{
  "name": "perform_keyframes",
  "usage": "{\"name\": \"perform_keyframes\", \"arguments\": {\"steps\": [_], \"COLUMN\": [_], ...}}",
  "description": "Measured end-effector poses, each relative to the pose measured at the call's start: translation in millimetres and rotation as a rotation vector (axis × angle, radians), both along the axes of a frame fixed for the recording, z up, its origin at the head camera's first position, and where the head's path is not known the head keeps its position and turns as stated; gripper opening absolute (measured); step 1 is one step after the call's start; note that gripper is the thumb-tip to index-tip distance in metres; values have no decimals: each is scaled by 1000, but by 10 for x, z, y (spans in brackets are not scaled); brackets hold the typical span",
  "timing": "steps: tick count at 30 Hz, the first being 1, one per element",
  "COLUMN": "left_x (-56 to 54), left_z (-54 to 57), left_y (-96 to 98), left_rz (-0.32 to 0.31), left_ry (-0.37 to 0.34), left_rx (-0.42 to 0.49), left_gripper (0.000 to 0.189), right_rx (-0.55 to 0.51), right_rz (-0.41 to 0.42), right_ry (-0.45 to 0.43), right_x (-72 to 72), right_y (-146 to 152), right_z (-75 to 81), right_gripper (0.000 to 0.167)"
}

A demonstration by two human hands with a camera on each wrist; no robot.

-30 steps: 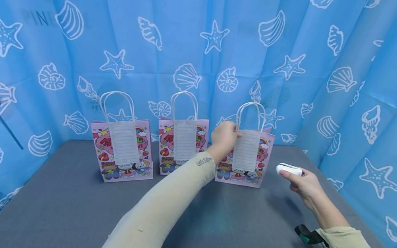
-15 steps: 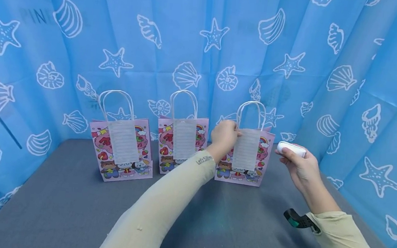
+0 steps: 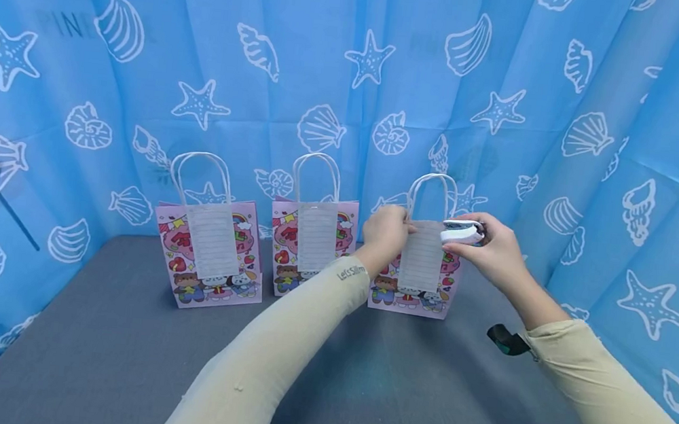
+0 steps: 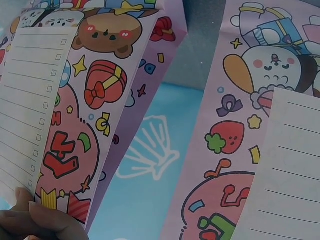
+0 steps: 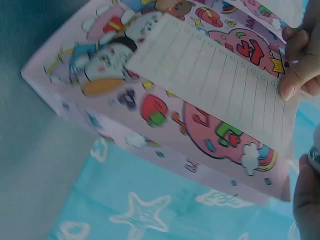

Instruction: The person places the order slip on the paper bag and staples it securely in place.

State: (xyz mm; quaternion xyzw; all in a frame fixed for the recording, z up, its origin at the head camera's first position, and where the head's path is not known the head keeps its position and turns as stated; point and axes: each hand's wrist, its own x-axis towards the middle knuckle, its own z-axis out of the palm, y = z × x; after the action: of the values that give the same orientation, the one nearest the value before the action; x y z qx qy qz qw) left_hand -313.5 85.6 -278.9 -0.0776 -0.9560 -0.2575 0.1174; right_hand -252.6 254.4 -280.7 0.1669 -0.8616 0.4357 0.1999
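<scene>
The rightmost pink paper gift bag stands upright with a lined paper sheet against its front. At the sheet's upper left edge, my left hand pinches it to the bag's rim; the left wrist view shows its thumb and fingers on the paper. My right hand grips a small white stapler, jaws toward the sheet's top right corner. Whether the stapler touches the paper I cannot tell. In the right wrist view the stapler is mostly cut off at the edge.
Two matching bags, the left one and the middle one, stand upright with lined sheets on their fronts. All have white looped handles. A blue shell-patterned curtain hangs behind the grey tabletop.
My right hand has moved left and up with the stapler, from beside the right bag to its top edge. The left hand has kept its pinch on the sheet.
</scene>
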Motion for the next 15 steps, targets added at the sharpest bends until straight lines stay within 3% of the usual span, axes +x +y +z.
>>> {"name": "perform_keyframes", "arguments": {"steps": [4,7,15], "left_x": [8,15,26], "left_z": [7,14,-4], "left_y": [-12,-27,-33], "left_rz": [-8,-11,-27], "left_ry": [4,8,24], "left_rx": [-11,-26,-32], "left_gripper": [13,13,16], "right_rx": [238,368,522], "right_rz": [58,117,119], "right_ry": [151,195,29], "right_x": [-118,-214,-348], "right_y": [-131,-211,-269], "right_z": [101,168,262], "right_gripper": [45,46,54]}}
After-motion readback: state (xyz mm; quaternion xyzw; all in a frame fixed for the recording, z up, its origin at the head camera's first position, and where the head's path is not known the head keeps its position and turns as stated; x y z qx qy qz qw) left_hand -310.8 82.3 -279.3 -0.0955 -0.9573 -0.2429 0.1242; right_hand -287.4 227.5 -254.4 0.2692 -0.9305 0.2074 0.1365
